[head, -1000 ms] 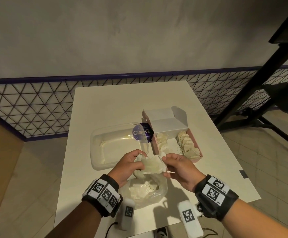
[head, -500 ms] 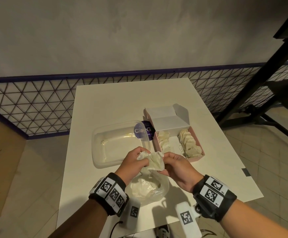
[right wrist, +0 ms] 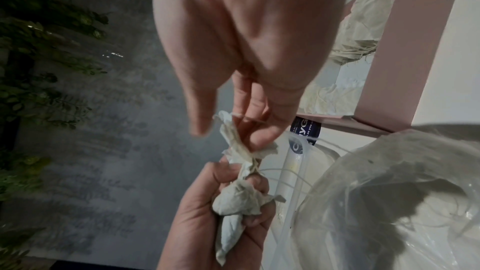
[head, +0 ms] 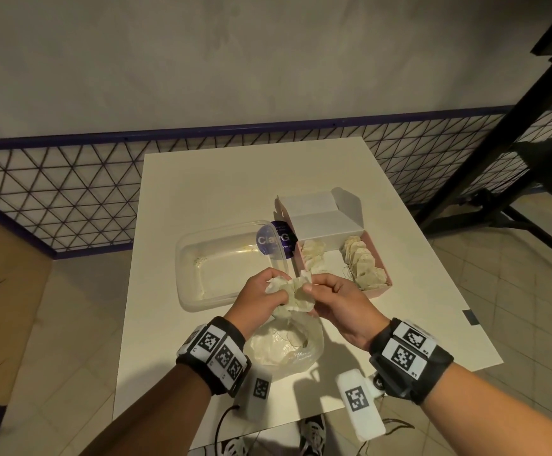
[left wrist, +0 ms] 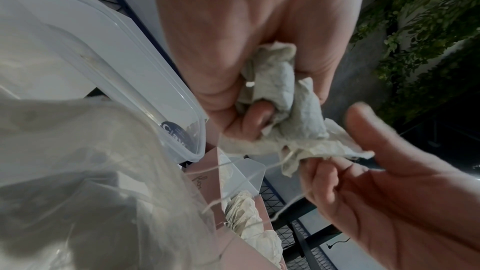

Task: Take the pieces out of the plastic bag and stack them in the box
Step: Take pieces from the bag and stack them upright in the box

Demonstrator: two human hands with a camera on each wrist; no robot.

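Observation:
Both hands are raised over the table's near half, holding a crumpled bunch of pale paper pieces (head: pixel 296 291) with loose strings. My left hand (head: pixel 268 289) grips most of the bunch (left wrist: pixel 280 89) in curled fingers. My right hand (head: pixel 320 291) pinches one end of it (right wrist: pixel 239 143) between thumb and fingers. Just below the hands the clear plastic bag (head: pixel 284 347) lies on the table with more pieces inside. The open pink box (head: pixel 378 291) stands to the right and holds two rows of stacked pieces (head: pixel 363 264).
A clear plastic tub (head: pixel 199 301) with a purple-stickered lid (head: pixel 274 240) sits left of the box on the white table (head: pixel 218 192). A wire-mesh fence runs behind the table, and a black metal frame (head: pixel 498 143) stands at right. My shoes show below the near edge.
The flat piece stretched between my hands a second ago is now bunched up. The hands have closed together and stayed above the bag.

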